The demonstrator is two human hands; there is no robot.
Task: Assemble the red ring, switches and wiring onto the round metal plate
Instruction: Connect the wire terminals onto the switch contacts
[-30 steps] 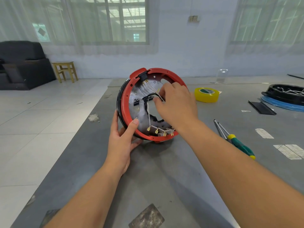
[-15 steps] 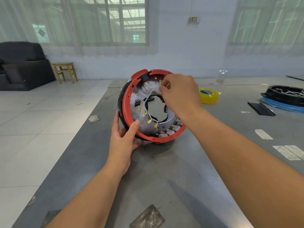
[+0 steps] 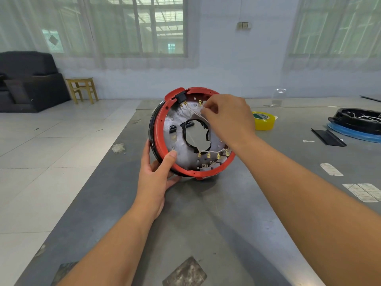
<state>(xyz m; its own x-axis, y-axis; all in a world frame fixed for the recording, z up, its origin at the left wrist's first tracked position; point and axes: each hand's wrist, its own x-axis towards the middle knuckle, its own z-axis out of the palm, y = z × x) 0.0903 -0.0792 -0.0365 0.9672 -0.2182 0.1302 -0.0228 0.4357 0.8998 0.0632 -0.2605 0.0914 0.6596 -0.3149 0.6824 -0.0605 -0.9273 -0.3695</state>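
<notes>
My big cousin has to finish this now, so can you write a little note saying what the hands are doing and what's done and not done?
Left hand grips the lower left rim of the red ring, holding the assembly on edge on the grey table.
Right hand pinches a thin white wire near the top of the round metal plate.
Done: ring is on the plate; switches sit along the bottom.
Left: brass terminals hang loose on their wire; they probably need plugging in.
</notes>
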